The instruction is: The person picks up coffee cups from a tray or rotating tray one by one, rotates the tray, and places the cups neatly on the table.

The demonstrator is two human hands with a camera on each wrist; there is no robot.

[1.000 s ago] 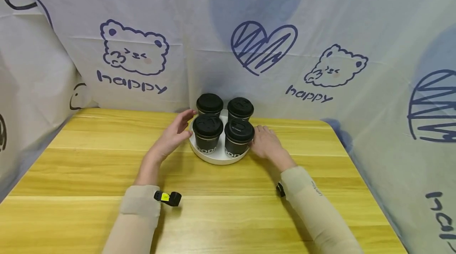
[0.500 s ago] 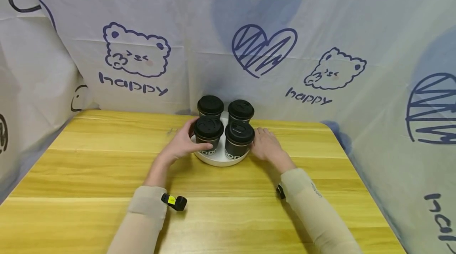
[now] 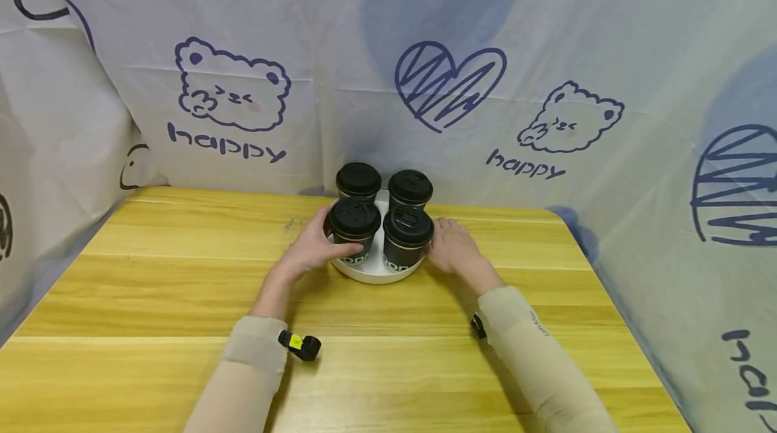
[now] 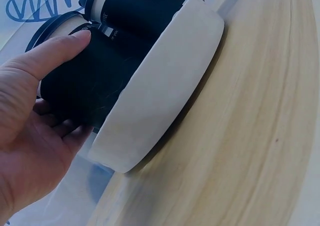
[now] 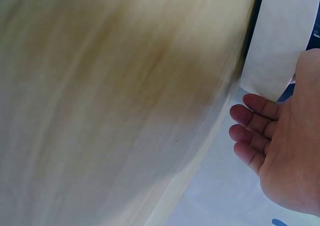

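Several black paper cups with black lids stand upright in a round white tray (image 3: 376,276) in the head view. My left hand (image 3: 313,244) grips the front left cup (image 3: 354,224) from its left side. In the left wrist view the thumb lies along the front of that cup (image 4: 85,81), with fingers around the back. Beside the tray's right edge rests my right hand (image 3: 450,247), close to the front right cup (image 3: 408,237). Its fingers (image 5: 250,156) look loosely bent in the right wrist view, next to the tray wall; the thumb is mostly hidden.
The back left cup (image 3: 358,178) and back right cup (image 3: 410,188) stand close to the hanging printed cloth (image 3: 340,116). Everything sits near the far edge of a wooden table (image 3: 376,365). Cloth also hangs along both sides.
My left hand has moved right from beside the tray and taken hold of the front left cup. The right hand has stayed beside the tray. The cups and tray look unmoved.
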